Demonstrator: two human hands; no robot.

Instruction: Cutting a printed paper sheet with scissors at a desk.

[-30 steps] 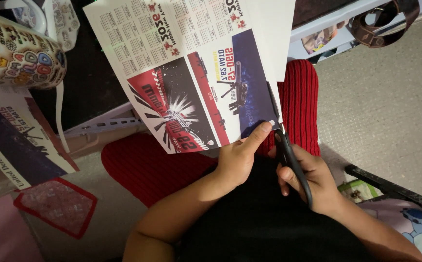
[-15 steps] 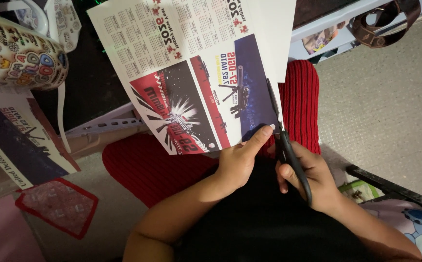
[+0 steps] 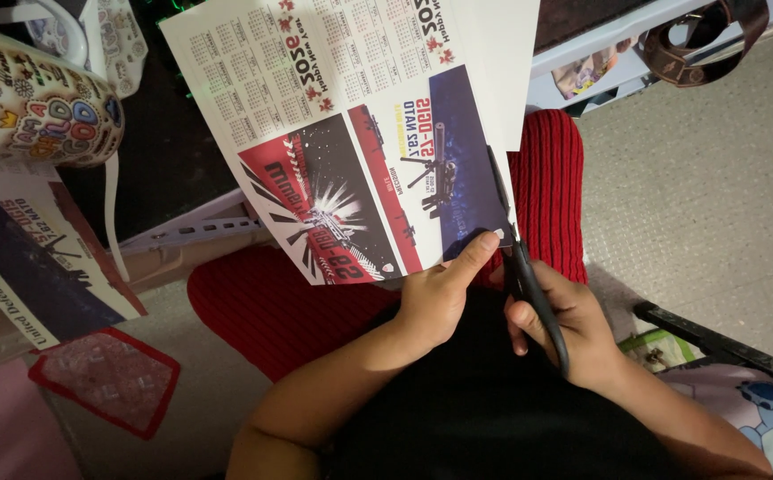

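Printed sheet [image 3: 351, 151], glossy calendar card, likely light and floppy, held over red-clad lap [image 3: 262, 302]; left hand [image 3: 435, 298] pinches its lower edge, the sensible hold, while right hand [image 3: 564, 324] grips black scissors [image 3: 520, 258] along its right edge.

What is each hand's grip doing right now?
Left hand: shut on the printed sheet, pinching its lower edge.
Right hand: shut on black scissors, blades in the sheet.

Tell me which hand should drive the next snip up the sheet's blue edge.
Probably the right hand: it grips the scissors, blades along the printed sheet edge. The left hand only pinches the sheet.
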